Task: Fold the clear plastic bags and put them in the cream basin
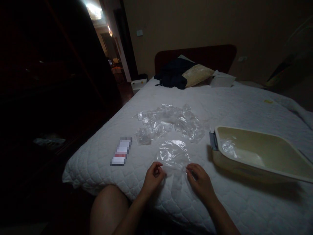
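A clear plastic bag (174, 153) lies partly spread on the white quilted bed cover, its near part between my two hands. My left hand (154, 176) pinches the bag's left side with thumb and fingertips. On the opposite side my right hand (199, 178) is closed the same way, its fingers curled on the bag's right edge. Just beyond, a loose heap of crumpled clear plastic bags (168, 122) covers the middle of the bed. To the right stands a cream plastic bin (264, 140) with a grey handle clip; some clear plastic lies inside its left end.
A phone-like item (121, 151), blurred out, rests on the bed (97, 156) at my left. Dark clothing (171, 73), a tan pillow (198, 75) and a white box (222, 80) sit by the headboard (195, 54). The bed's left edge drops to a dark floor.
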Available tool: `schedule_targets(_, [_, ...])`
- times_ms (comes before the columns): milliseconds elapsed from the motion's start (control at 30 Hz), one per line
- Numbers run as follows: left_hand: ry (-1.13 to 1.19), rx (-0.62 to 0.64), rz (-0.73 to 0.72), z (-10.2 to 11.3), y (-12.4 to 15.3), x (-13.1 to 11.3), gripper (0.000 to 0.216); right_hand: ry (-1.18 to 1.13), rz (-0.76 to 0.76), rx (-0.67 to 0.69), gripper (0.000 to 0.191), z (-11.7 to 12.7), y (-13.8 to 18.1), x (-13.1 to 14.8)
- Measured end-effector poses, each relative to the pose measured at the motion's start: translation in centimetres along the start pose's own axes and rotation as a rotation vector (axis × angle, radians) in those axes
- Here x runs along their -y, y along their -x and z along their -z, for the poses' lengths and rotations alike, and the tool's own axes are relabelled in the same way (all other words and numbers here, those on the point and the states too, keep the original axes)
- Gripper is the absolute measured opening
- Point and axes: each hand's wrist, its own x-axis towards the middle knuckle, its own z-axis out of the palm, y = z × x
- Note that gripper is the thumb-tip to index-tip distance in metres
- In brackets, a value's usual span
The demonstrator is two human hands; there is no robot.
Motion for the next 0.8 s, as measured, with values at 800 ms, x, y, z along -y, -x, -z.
schedule_targets(800, [-1.118,0.182,-0.866,-0.1,1.0,0.4,0.042,-0.087,-0.058,-0.140,0.015,0.1,0.1,0.0])
